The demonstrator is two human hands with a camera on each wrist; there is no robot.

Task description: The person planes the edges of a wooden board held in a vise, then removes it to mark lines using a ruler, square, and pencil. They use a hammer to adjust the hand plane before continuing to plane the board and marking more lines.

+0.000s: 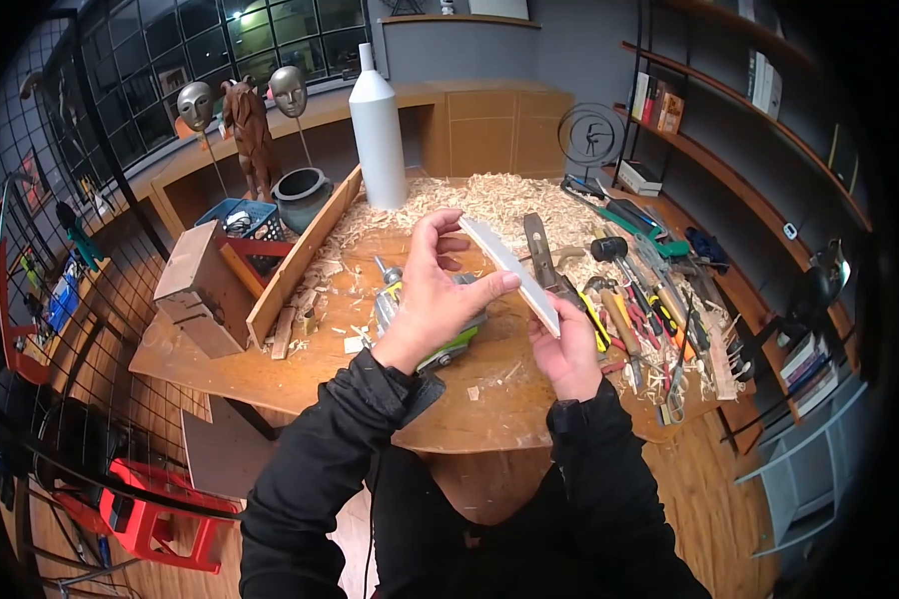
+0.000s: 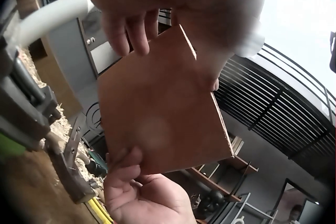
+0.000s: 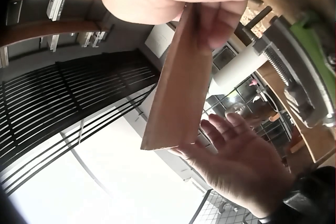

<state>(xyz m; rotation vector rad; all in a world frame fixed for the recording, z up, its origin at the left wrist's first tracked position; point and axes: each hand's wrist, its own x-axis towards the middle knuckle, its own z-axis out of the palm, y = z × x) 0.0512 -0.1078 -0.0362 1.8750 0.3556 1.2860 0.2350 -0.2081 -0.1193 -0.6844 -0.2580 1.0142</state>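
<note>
A thin square wooden board [image 1: 514,272] is held up above the workbench between both hands, tilted. Its broad face looks brown in the left wrist view, where the board [image 2: 157,108] shows nearly whole. The left hand [image 1: 440,290] holds it at the upper end, thumb at one edge and fingertips by the top corner. At the lower end the right hand [image 1: 567,349] pinches the board, thumb on one face and fingers on the other. Below the left hand lies a green and grey power tool [image 1: 454,351], partly hidden by that hand and sleeve.
Wood shavings [image 1: 489,200] cover the back of the workbench [image 1: 320,384]. Hand tools, among them a black mallet [image 1: 609,250], crowd its right side. A tall white bottle-shaped piece [image 1: 378,140] stands at the back. A wooden box [image 1: 205,290] and an upright plank [image 1: 305,258] sit left.
</note>
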